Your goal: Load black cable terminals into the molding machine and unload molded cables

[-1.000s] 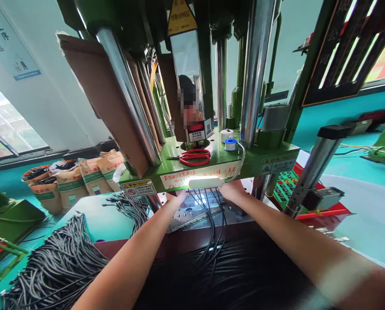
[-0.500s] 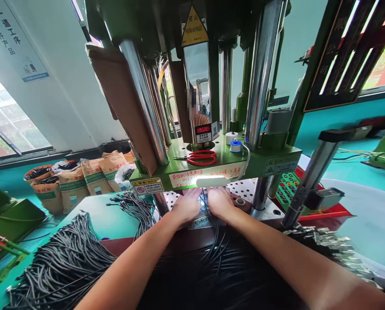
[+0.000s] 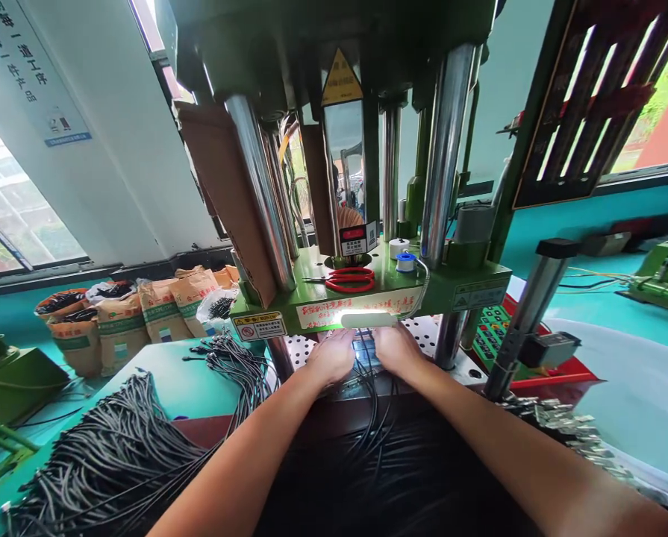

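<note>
My left hand (image 3: 332, 359) and my right hand (image 3: 398, 349) lie side by side, palms down, on the metal mould block (image 3: 361, 377) under the green press platen (image 3: 367, 294). Their fingers are stretched forward and press on the ends of several black cables (image 3: 375, 406) that run from the block back toward me. A small lamp (image 3: 367, 319) on the platen's front edge lights the fingers. The fingertips reach under the platen and are partly hidden.
Red scissors (image 3: 349, 279) and two small spools (image 3: 405, 261) sit on the platen between chrome columns (image 3: 260, 194). A heap of grey cables (image 3: 115, 447) covers the teal table at left, paper sacks (image 3: 121, 321) stand behind it, and metal terminals (image 3: 563, 429) lie at right.
Both hands came together from either side of the block and now rest on its middle over the cable ends. The view has tilted up slightly.
</note>
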`<state>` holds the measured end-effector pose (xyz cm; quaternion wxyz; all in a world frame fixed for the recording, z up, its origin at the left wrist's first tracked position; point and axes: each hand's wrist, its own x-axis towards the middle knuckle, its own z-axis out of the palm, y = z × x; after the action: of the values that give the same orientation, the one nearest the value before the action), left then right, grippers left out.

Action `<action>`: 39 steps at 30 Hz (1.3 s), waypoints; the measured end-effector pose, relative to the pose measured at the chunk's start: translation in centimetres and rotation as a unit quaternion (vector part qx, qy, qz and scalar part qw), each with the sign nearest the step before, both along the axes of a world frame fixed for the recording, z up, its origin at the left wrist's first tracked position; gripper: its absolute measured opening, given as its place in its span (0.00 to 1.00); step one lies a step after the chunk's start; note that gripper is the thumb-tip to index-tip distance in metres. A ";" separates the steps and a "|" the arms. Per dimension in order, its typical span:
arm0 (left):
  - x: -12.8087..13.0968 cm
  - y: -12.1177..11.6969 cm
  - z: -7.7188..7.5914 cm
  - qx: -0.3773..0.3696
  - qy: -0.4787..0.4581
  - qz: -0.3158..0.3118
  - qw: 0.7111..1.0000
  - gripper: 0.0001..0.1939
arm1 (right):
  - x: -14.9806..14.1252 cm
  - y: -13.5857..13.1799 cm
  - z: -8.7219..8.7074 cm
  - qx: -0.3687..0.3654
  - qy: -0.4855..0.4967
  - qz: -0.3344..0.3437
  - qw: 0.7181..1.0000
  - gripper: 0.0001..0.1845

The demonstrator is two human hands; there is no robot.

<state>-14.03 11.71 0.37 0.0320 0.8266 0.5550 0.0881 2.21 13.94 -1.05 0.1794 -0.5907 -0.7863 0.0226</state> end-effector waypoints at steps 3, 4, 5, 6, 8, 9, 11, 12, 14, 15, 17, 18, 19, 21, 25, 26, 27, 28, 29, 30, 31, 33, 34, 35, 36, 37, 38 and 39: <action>0.2 0.5 -0.1 -0.006 0.003 0.000 1.000 0.27 | 1.7 0.0 -0.4 -0.018 0.008 -0.027 0.999 0.17; 0.3 0.6 0.0 -0.009 0.005 0.003 1.000 0.27 | 1.9 0.0 -0.5 -0.026 0.011 -0.033 0.999 0.17; 0.5 0.7 0.1 -0.014 0.008 0.006 1.000 0.27 | 2.1 -0.1 -0.7 -0.034 0.015 -0.036 0.999 0.18; 0.7 0.8 0.3 -0.018 0.011 0.008 1.000 0.26 | 2.0 -0.1 -0.9 -0.042 0.019 -0.039 0.998 0.18; 1.4 0.6 0.7 -0.020 0.017 0.008 1.000 0.25 | 1.6 0.0 -1.1 -0.056 0.027 -0.045 0.997 0.20; 2.0 0.5 0.9 -0.018 0.019 0.005 1.000 0.24 | 1.4 0.0 -1.1 -0.062 0.029 -0.047 0.997 0.20; 3.1 0.3 0.9 -0.010 0.020 -0.008 1.000 0.25 | 1.0 0.1 -1.2 -0.069 0.030 -0.047 0.996 0.20; 3.6 0.2 0.9 -0.008 0.021 -0.014 1.000 0.25 | 0.8 0.1 -1.2 -0.070 0.028 -0.044 0.996 0.20; 4.4 0.2 0.6 -0.009 0.021 -0.021 1.000 0.27 | 0.7 0.1 -1.0 -0.069 0.023 -0.036 0.997 0.19; 4.7 0.3 0.5 -0.011 0.022 -0.019 1.000 0.27 | 0.8 0.1 -0.9 -0.068 0.020 -0.032 0.997 0.18; 4.8 0.5 0.3 -0.014 0.020 -0.010 1.000 0.27 | 0.9 0.1 -0.6 -0.066 0.011 -0.024 0.997 0.17; 4.8 0.6 0.2 -0.016 0.019 -0.005 1.000 0.26 | 0.9 0.2 -0.5 -0.066 0.006 -0.020 0.998 0.17; 4.8 0.7 0.1 -0.019 0.018 0.000 1.000 0.25 | 0.9 0.3 -0.4 -0.068 0.000 -0.015 0.998 0.16; 4.7 0.8 0.0 -0.024 0.014 0.008 1.000 0.24 | 0.9 0.5 -0.4 -0.071 -0.010 -0.005 0.997 0.15; 4.8 1.0 -0.5 -0.026 0.008 0.020 0.999 0.25 | 0.6 0.8 -0.7 -0.071 -0.029 0.011 0.997 0.14; 4.8 1.1 -0.5 -0.025 0.008 0.022 0.999 0.25 | 0.6 0.9 -0.8 -0.070 -0.032 0.012 0.997 0.14; 4.7 1.2 -0.5 -0.024 0.008 0.023 0.999 0.25 | 0.6 0.9 -0.8 -0.068 -0.035 0.011 0.997 0.15; 4.6 1.2 -0.4 -0.022 0.009 0.023 0.999 0.25 | 0.6 0.9 -0.7 -0.066 -0.037 0.011 0.997 0.15; 4.4 1.2 -0.2 -0.019 0.009 0.025 0.999 0.24 | 0.7 0.9 -0.6 -0.064 -0.037 0.010 0.997 0.15; 4.1 1.1 0.1 -0.016 0.010 0.027 0.999 0.24 | 0.9 0.9 -0.5 -0.058 -0.037 0.010 0.998 0.15; 3.7 0.9 0.3 -0.011 0.011 0.033 0.999 0.23 | 1.0 0.8 -0.4 -0.049 -0.034 0.011 0.998 0.16; 2.8 0.2 0.6 0.003 0.011 0.049 0.999 0.23 | 1.2 0.5 -0.2 -0.018 -0.024 0.017 0.999 0.17; 2.4 -0.3 0.6 0.010 0.012 0.058 0.998 0.24 | 1.3 0.2 -0.2 0.000 -0.018 0.027 0.999 0.18; 2.0 -0.7 0.5 0.014 0.013 0.067 0.998 0.25 | 1.2 -0.1 -0.3 0.016 -0.012 0.040 0.999 0.19; 1.7 -1.1 0.4 0.015 0.015 0.073 0.997 0.26 | 1.1 -0.4 -0.4 0.029 -0.008 0.057 0.998 0.20; 1.6 -1.5 0.2 0.013 0.017 0.078 0.997 0.27 | 0.9 -0.6 -0.5 0.037 -0.006 0.074 0.997 0.22; 1.5 -1.7 0.0 0.008 0.019 0.082 0.996 0.27 | 0.7 -0.9 -0.7 0.041 -0.005 0.088 0.995 0.23; 1.6 -1.9 -0.2 0.002 0.020 0.088 0.996 0.27 | 0.4 -1.1 -0.9 0.043 -0.006 0.097 0.994 0.23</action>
<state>-12.43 9.80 0.20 0.0111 0.7765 0.6255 0.0749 2.64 12.85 -1.92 0.1974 -0.5036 -0.8411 0.0024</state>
